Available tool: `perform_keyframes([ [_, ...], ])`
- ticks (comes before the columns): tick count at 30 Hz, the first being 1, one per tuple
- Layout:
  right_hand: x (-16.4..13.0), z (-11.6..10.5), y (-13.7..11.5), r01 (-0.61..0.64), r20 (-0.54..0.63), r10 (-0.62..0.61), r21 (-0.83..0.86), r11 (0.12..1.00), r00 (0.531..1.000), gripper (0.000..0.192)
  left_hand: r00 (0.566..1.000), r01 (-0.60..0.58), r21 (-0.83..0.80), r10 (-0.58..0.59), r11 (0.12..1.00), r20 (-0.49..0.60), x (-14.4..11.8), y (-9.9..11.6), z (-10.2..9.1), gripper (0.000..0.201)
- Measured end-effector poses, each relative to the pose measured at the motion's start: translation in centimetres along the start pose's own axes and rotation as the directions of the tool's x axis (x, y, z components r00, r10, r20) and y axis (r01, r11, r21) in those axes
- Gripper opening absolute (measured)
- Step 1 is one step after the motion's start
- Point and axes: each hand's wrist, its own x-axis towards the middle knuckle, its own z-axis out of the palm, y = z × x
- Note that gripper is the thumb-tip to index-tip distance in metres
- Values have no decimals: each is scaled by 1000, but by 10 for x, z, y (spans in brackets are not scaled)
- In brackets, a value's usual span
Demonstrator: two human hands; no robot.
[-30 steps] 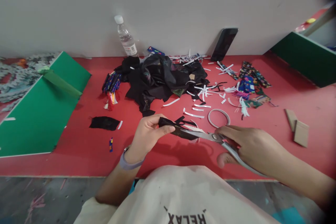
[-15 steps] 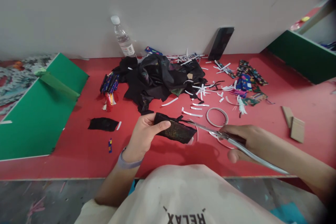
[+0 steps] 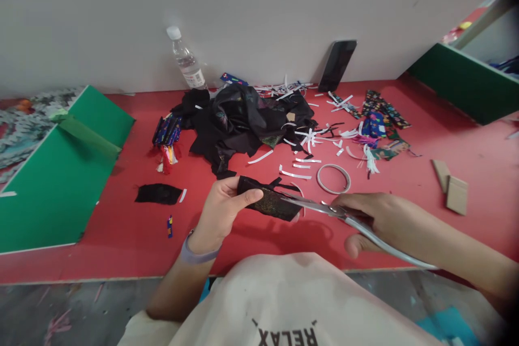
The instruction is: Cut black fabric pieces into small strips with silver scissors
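Between the thumb and fingers of my left hand [image 3: 227, 205] is a small rectangular piece of black fabric [image 3: 270, 204] with a faint glittery pattern. My right hand [image 3: 377, 221] grips a pair of metal scissors [image 3: 320, 207]. Their blades point left and lie at the upper right edge of the fabric, where a narrow dark strip hangs partly apart from it. A roll of tape [image 3: 333, 179] rests just beyond the scissors. Another black fabric piece [image 3: 158, 193] lies left of my left hand, with a white strip beside it.
A heap of black cloth [image 3: 243, 119] covers the table's middle back, with a water bottle [image 3: 185, 59] and a leaning phone [image 3: 337, 65] behind. Patterned scraps [image 3: 375, 124] and cardboard pieces [image 3: 457, 194] lie right. Green panels [image 3: 52, 189] stand at both sides.
My right hand and the scissors have shifted left along the fabric's top edge. A longer dark strip now stands away from the fabric. The left hand keeps its hold.
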Motion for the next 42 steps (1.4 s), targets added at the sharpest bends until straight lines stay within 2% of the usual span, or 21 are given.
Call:
perform_keyframes([
  [3,4,-4,-4,-21,136,12,60,998,991,62,1000,-13,6,13,1000,20,-1,0,1,14],
  [7,9,-8,-10,-52,179,37,82,995,983,73,998,-44,30,43,999,34,-3,2,3,11],
  [12,11,-5,-11,-49,181,31,95,994,983,72,998,-53,64,51,997,40,-4,3,3,13],
  [17,8,1,-8,-10,129,-4,108,994,992,68,997,-65,81,62,995,40,-5,3,3,13],
  [26,6,2,-8,-2,122,-10,98,995,992,61,994,-77,57,72,995,76,-7,4,4,10],
  [34,3,2,-9,31,91,-38,72,997,995,62,992,-96,68,90,993,87,-7,0,1,12],
  [42,10,-4,-16,18,125,-22,30,999,992,68,988,-116,122,103,986,112,-8,3,4,14],
])
